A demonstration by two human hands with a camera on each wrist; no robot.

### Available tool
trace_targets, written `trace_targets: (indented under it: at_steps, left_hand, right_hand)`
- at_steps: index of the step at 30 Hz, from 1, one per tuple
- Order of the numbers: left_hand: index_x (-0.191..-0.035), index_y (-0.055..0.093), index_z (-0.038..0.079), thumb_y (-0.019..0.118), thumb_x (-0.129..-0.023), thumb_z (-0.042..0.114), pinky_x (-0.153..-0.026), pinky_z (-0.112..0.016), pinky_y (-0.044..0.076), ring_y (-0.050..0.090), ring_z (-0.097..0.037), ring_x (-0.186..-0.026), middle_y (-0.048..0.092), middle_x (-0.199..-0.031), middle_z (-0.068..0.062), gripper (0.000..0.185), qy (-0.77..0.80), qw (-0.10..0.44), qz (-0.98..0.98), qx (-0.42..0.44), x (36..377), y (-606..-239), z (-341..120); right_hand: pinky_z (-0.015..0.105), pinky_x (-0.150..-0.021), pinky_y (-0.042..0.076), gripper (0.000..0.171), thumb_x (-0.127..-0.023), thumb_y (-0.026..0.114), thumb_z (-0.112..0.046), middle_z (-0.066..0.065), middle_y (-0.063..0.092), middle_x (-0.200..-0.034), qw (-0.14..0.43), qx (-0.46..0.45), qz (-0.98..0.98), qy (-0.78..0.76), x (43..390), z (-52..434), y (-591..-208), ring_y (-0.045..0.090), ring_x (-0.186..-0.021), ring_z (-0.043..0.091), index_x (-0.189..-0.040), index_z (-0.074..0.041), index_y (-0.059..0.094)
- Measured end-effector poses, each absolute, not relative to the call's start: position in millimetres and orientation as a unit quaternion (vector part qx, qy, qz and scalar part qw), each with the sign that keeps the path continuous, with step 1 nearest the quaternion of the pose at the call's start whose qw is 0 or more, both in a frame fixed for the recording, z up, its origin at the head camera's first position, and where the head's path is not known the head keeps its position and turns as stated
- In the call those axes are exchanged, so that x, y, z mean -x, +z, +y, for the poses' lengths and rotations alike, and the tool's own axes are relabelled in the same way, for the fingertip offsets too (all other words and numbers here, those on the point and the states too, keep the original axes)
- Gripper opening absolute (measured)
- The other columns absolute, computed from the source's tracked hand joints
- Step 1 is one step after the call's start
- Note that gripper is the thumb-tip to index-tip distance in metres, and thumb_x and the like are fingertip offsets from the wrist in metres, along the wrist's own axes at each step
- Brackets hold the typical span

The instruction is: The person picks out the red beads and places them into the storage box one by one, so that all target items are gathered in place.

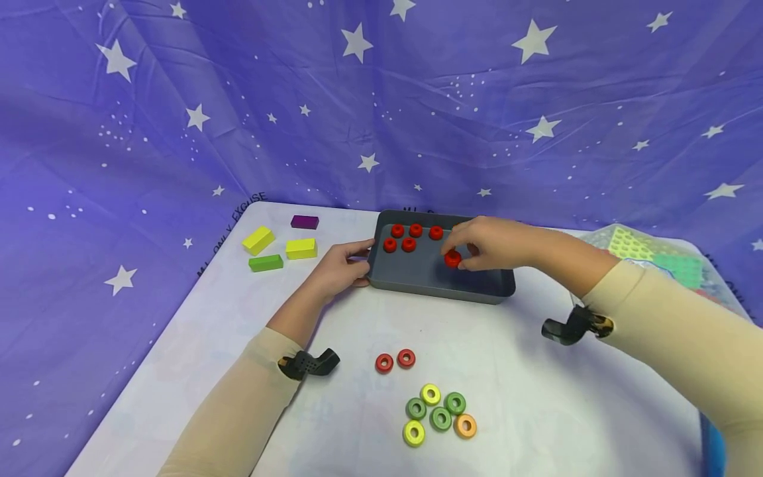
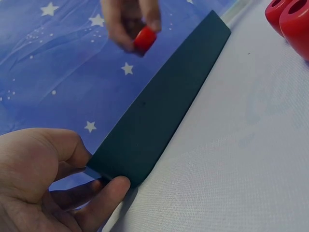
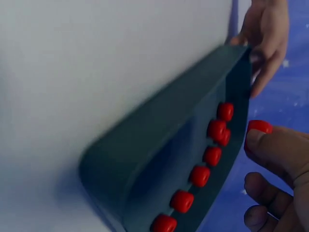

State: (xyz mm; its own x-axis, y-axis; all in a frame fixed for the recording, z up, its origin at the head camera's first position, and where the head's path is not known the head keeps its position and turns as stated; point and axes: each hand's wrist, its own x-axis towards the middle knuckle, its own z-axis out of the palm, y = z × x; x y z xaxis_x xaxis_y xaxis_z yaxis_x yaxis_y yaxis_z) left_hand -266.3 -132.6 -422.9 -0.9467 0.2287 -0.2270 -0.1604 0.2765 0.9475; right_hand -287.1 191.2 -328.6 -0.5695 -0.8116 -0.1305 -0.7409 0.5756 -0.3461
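Nearest on the counter (image 1: 566, 411): a cluster of green, yellow and orange rings (image 1: 438, 414), then two red rings (image 1: 395, 360) lying side by side, touching nothing else. Further back sits the gray tray (image 1: 417, 271). Left hand (image 1: 340, 268) grips the tray's left end, thumb on the outer wall, fingers curled over the rim; the left wrist view shows the same clamp at the corner. Right hand (image 1: 495, 244) hangs over the tray's right half, grip pinching a red ring (image 1: 453, 258) between thumb and fingertips, just above the tray floor. Five more red rings (image 1: 411, 237) lie in the tray's far left part. Left of the tray, well apart: colored blocks (image 1: 280, 245), yellow, green and purple. Far right edge: a clear bag (image 1: 661, 258) of colored pieces. Behind everything, a starry purple cloth (image 1: 381, 99).
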Motion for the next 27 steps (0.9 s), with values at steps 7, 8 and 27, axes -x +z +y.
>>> trace_targets:
  at_steps: [7,8,27]
  left_hand:
    - [-0.151,0.051,0.019,0.057,-0.091,0.004,-0.081,-0.036,0.064,0.063,-0.027,-0.109,0.057,-0.137,-0.01,0.061,0.602,0.153,0.783,-0.027,267.3,-425.9,-134.5]
    - [-0.15,0.052,0.018,0.057,-0.091,0.004,-0.08,-0.036,0.064,0.063,-0.027,-0.109,0.057,-0.136,-0.01,0.061,0.602,0.151,0.783,-0.028,267.3,-426.2,-134.5]
    - [-0.15,0.053,0.021,0.058,-0.091,0.006,-0.079,-0.034,0.064,0.061,-0.027,-0.112,0.056,-0.137,-0.008,0.061,0.596,0.153,0.788,-0.02,267.1,-426.7,-133.6]
  right_hand:
    - [0.039,-0.088,0.057,0.036,-0.088,0.074,-0.006,0.002,0.07,-0.121,0.143,0.44,0.881,-0.101,324.3,179.9,-332.5,0.064,-0.097,0.021,-0.123,-0.011,0.072]
    - [0.041,-0.092,0.056,0.036,-0.087,0.073,-0.004,0.003,0.07,-0.121,0.141,0.442,0.88,-0.1,328.0,178.0,-333.7,0.064,-0.103,0.023,-0.123,-0.009,0.072]
    - [0.045,-0.096,0.055,0.035,-0.088,0.076,-0.009,0.004,0.071,-0.119,0.145,0.46,0.874,-0.061,358.1,154.4,-361.5,0.065,-0.108,0.024,-0.123,-0.009,0.072]
